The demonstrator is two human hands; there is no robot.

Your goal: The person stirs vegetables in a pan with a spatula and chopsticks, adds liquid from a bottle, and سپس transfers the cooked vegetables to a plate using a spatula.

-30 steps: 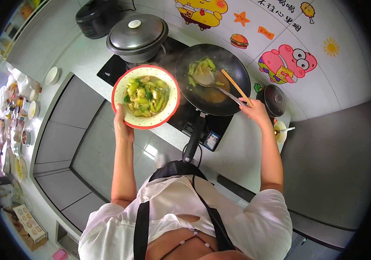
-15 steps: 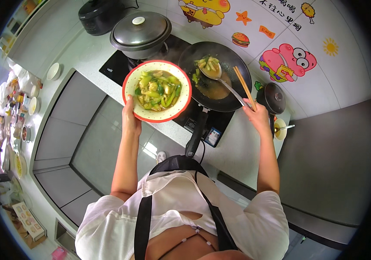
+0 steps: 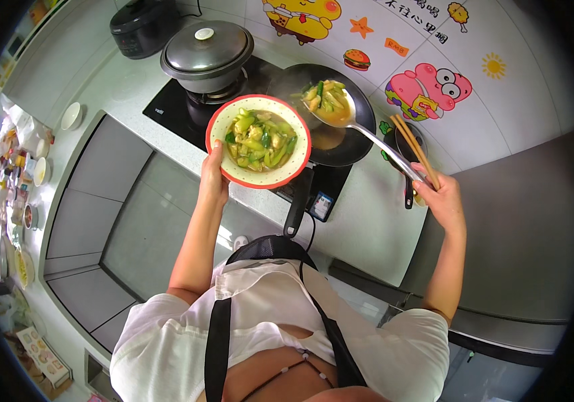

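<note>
My left hand (image 3: 214,175) grips the red-rimmed, cream bowl (image 3: 260,177) at its near left edge. Green vegetable pieces in brown sauce (image 3: 261,141) lie in the bowl. In my right hand (image 3: 442,201) are a long metal serving spoon (image 3: 384,151) and a pair of wooden chopsticks (image 3: 415,149), held together. The spoon's head is heaped with vegetables and sauce (image 3: 328,100) and hangs over the black wok (image 3: 361,120), just right of the bowl. Some brown sauce shows in the wok, whose far left part is hidden behind the bowl and spoon.
The wok sits on a black cooktop (image 3: 166,110), its handle (image 3: 298,208) pointing toward me. A lidded grey pot (image 3: 206,57) stands at the left burner, a black cooker (image 3: 143,30) behind it. A small dark pan (image 3: 404,144) is at the right. A white bowl (image 3: 71,116) rests on the left counter.
The spoon has risen from the wok with a full load of vegetables, and my right hand has moved right and nearer me. The bowl has shifted slightly right toward the spoon.
</note>
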